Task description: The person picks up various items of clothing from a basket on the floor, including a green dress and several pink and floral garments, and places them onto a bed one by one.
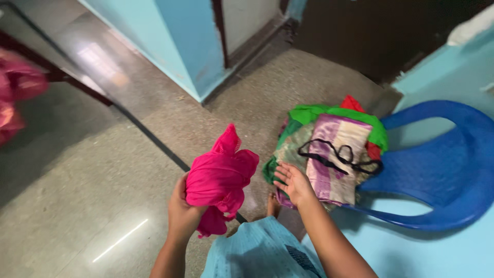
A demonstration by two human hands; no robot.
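Left hand [181, 213] clenched on bunched bright pink cloth garment [220, 180], held up over grey stone floor [77, 206]. Right hand [293, 183] released, palm up, just right of garment, touching folded cloth stack [337, 154] on blue plastic chair [437, 170].

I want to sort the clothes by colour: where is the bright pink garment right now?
In the head view, the pink garment is bunched in the left hand, left of the clothes pile on the blue chair.
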